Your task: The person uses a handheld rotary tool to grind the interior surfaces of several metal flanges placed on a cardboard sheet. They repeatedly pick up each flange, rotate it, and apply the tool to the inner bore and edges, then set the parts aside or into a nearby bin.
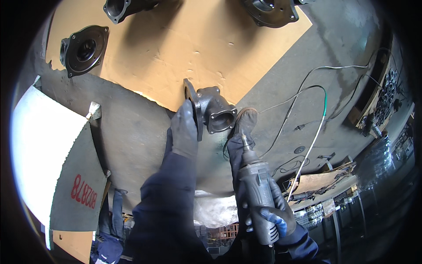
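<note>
My left hand, in a dark grey glove, grips the round flange of a dark cast-metal housing. The housing is raised in front of me, and its square-flanged side opening points to the right. My gloved right hand, with blue on the fingers, is wrapped around a grey die grinder. The grinder's narrow tip points up and away from me, below the housing's opening and apart from it. My left fingertips are partly hidden behind the flange.
Other dark castings stand on a cardboard sheet: a flanged one at left, two along the far edge. Cables snake over the grey floor at right. A large curved panel stands at left. My shoe is beneath the housing.
</note>
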Demonstrator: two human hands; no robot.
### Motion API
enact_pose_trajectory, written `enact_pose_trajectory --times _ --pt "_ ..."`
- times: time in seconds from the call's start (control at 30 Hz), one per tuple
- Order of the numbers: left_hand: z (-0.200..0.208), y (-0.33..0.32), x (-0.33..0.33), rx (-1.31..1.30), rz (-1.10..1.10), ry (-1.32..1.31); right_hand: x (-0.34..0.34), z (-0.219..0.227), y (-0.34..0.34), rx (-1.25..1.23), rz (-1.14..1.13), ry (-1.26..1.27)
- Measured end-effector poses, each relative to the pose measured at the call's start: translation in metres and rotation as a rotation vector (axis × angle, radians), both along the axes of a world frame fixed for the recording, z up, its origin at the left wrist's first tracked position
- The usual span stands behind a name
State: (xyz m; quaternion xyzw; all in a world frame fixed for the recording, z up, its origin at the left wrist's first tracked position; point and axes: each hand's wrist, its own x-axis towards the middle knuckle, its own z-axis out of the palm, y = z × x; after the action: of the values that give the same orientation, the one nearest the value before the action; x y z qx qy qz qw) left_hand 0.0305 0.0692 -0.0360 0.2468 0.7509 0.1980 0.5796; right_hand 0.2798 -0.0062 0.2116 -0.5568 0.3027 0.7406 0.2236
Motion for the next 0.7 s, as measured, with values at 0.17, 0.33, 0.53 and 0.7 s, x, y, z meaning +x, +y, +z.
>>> enact_pose_trajectory --times 0.17,0.33,0.53,0.7 --pt "-0.003 0.068 -0.023 -0.554 0.354 -0.749 0.016 0.010 -0.017 0.014 -0.014 -0.059" --pt "-0.023 0.094 -0.033 -0.768 0.294 -0.695 0.020 0.012 -0.017 -0.025 -0.079 -0.082" --pt "0.048 0.025 -0.043 -0.364 -0.230 -0.399 0.016 0.016 -0.017 -0.001 -0.104 -0.067" --pt "0.037 -0.013 -0.026 0.167 -0.324 -0.051 0.015 0.014 -0.021 0.011 -0.072 -0.100"
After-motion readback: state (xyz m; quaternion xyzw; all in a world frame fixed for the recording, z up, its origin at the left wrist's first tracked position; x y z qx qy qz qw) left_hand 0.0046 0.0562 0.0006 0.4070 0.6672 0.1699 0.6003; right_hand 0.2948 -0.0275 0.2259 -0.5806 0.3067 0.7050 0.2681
